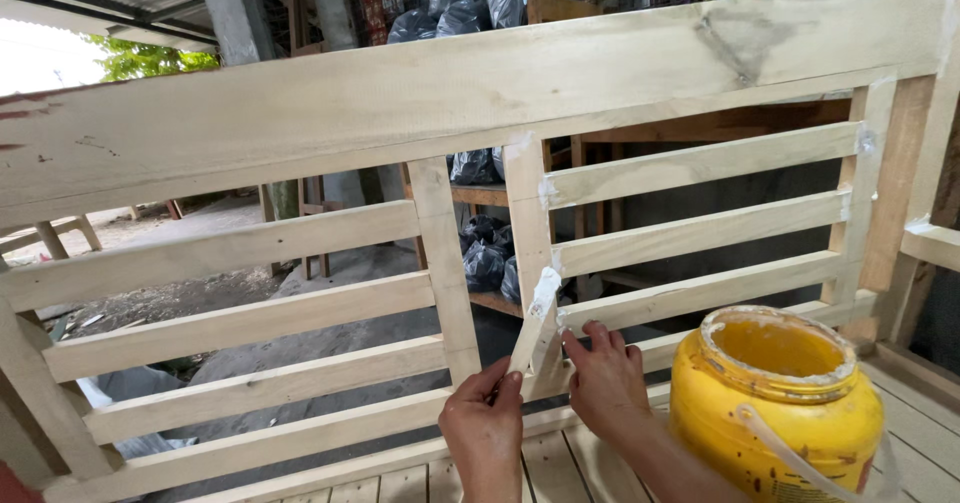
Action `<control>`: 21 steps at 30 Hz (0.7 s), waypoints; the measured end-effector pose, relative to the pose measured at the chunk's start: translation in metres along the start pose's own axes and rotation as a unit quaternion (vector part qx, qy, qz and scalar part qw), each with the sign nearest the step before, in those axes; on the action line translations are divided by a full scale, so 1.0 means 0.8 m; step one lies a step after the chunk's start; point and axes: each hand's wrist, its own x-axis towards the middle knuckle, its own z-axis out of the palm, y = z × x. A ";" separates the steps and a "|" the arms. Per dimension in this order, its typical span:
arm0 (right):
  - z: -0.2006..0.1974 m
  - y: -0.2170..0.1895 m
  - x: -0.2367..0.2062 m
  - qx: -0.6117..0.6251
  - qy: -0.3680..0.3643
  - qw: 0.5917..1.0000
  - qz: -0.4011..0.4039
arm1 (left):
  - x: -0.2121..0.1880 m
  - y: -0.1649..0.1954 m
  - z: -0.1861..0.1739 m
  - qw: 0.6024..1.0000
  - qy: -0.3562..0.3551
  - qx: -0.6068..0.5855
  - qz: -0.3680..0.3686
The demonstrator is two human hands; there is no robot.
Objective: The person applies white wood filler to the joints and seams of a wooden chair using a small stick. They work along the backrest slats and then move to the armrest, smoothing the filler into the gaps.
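A pale bare-wood bench backrest (pixel 420 93) with horizontal slats and two upright posts fills the view. My left hand (pixel 485 428) pinches a thin flat wooden stick (pixel 538 318) whose tip is coated in white putty, held against the right upright post (pixel 530 213). My right hand (pixel 605 378) rests beside it, fingertips touching the joint where a lower slat (pixel 700 293) meets that post. White filler smears mark several joints.
A yellow plastic tub (pixel 775 398) with a crusted white rim and a loose white handle stands on the slatted seat at the right. Black bags (pixel 485 253) on wooden shelves lie behind the backrest. A concrete pillar (pixel 235 8) and dirt ground show at left.
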 end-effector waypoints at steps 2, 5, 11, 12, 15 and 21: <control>0.001 -0.001 -0.001 0.011 0.010 1.000 0.002 | -0.001 -0.003 -0.001 1.000 0.011 -0.012 0.024; 0.005 0.000 -0.002 0.018 0.016 1.000 -0.001 | -0.003 -0.007 -0.001 0.999 0.022 -0.008 0.035; 0.016 0.006 -0.010 0.041 0.034 0.998 -0.029 | -0.001 -0.011 0.003 0.998 0.026 0.003 0.050; 0.017 0.006 -0.011 0.050 0.048 0.997 -0.040 | 0.000 -0.011 0.004 0.998 0.026 0.002 0.050; 0.019 0.003 -0.012 0.044 0.031 0.997 -0.052 | 0.000 -0.014 0.008 0.999 0.027 0.006 0.047; 0.019 -0.006 -0.012 0.040 0.003 0.998 -0.045 | 0.002 -0.018 0.011 0.997 0.031 0.015 0.072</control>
